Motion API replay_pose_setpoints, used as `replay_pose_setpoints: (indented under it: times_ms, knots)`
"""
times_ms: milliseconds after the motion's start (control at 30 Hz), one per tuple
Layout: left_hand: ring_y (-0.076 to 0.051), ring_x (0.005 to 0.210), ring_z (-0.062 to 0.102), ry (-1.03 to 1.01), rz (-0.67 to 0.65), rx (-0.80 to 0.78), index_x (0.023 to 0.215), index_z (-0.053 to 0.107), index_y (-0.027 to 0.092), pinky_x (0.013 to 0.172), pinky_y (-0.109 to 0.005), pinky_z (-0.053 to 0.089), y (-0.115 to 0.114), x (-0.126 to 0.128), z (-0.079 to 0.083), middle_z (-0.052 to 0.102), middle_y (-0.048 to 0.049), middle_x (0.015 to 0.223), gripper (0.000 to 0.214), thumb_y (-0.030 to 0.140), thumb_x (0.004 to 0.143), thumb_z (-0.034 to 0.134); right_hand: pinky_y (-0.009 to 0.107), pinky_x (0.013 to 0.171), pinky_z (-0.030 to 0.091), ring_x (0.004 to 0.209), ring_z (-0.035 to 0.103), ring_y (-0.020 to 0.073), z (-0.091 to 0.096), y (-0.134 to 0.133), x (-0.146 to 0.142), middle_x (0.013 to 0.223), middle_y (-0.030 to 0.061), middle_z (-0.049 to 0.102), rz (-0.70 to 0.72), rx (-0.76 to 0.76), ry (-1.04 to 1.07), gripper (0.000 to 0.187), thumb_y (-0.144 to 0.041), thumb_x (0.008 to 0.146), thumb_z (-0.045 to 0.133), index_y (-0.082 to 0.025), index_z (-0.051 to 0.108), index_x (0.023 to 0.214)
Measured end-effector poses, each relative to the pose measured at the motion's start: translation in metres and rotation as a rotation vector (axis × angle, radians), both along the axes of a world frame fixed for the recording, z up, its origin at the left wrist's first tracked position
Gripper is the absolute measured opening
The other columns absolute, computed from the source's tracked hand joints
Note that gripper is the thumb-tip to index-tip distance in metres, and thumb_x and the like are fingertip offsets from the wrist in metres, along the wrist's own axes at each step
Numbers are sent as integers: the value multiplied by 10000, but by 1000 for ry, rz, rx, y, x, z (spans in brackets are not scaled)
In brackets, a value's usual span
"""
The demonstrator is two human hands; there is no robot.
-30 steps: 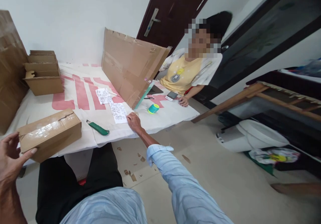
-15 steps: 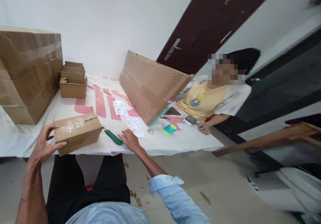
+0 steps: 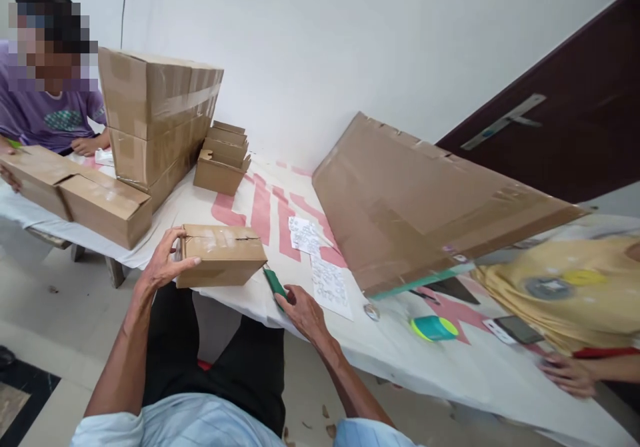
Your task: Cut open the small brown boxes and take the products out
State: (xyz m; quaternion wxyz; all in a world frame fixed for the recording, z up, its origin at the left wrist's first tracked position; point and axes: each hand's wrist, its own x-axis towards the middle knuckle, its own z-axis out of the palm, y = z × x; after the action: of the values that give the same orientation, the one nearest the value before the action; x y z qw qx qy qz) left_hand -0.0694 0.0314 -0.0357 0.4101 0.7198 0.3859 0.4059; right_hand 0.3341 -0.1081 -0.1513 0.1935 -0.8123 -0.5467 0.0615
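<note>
A small taped cardboard box (image 3: 225, 260) sits at the near edge of the cloth-covered table. My left hand (image 3: 163, 263) grips its left end, thumb along the front side and fingers behind. Just right of the box lies a green utility knife (image 3: 274, 285), its tip toward the box. My right hand (image 3: 304, 312) has its thumb and fingers closed around the knife's rear end, which they partly hide. Two sheets of paper with writing (image 3: 330, 287) lie beyond that hand.
Large stacked cartons (image 3: 160, 113) and nested open boxes (image 3: 223, 160) stand at back left. A person at far left holds long boxes (image 3: 105, 197). A big cardboard panel (image 3: 425, 213) leans at right. A tape roll (image 3: 371, 311), teal-yellow item (image 3: 434, 327) and another person's hand (image 3: 567, 373) are right.
My view has swung left, bringing the person at left into sight. My right hand has closed on the knife, which has turned a little. The left hand keeps its hold on the box.
</note>
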Motion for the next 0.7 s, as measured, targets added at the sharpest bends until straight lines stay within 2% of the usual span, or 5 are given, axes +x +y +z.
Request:
replay_pose_setpoints:
  times_ms: [167, 333, 433, 567, 700]
  knots:
    - [-373, 1409, 582, -22, 7, -9, 1291, 614, 225, 1097, -498, 553, -1, 2, -4, 579, -149, 1530, 657, 557, 769, 835, 391, 894, 536, 1026, 733, 295, -2, -2, -6, 1080, 113, 775, 81, 57, -64, 326, -437, 983, 476, -242, 702, 1114]
    - [-382, 1428, 573, -51, -43, 12, 1334, 626, 243, 1099, -482, 550, -2, 13, -11, 593, -140, 1549, 672, 555, 776, 835, 440, 917, 543, 1030, 688, 322, -6, -10, -9, 1077, 143, 725, 186, 142, -141, 335, -438, 992, 480, -232, 669, 1176]
    - [-374, 1433, 569, -53, -66, 52, 1323, 639, 246, 1124, -487, 532, -3, 18, -13, 621, -132, 1504, 643, 537, 785, 835, 452, 893, 550, 986, 675, 323, 0, -11, -7, 1006, 135, 707, 100, 212, -75, 348, -425, 998, 409, -241, 670, 1137]
    - [-375, 1442, 562, -56, -72, 29, 1324, 633, 247, 1103, -486, 552, -4, 19, -13, 596, -137, 1529, 649, 536, 779, 832, 445, 899, 554, 996, 679, 322, 36, -7, -7, 1017, 154, 735, -95, 402, 79, 433, -513, 988, 386, -222, 693, 1083]
    - [-385, 1466, 542, -55, -55, -11, 1341, 623, 241, 1120, -496, 550, -5, 19, -13, 559, -147, 1564, 681, 546, 768, 828, 366, 741, 542, 774, 641, 251, 99, 5, -27, 812, 48, 715, -9, 513, 266, 463, -603, 996, 510, -207, 739, 1063]
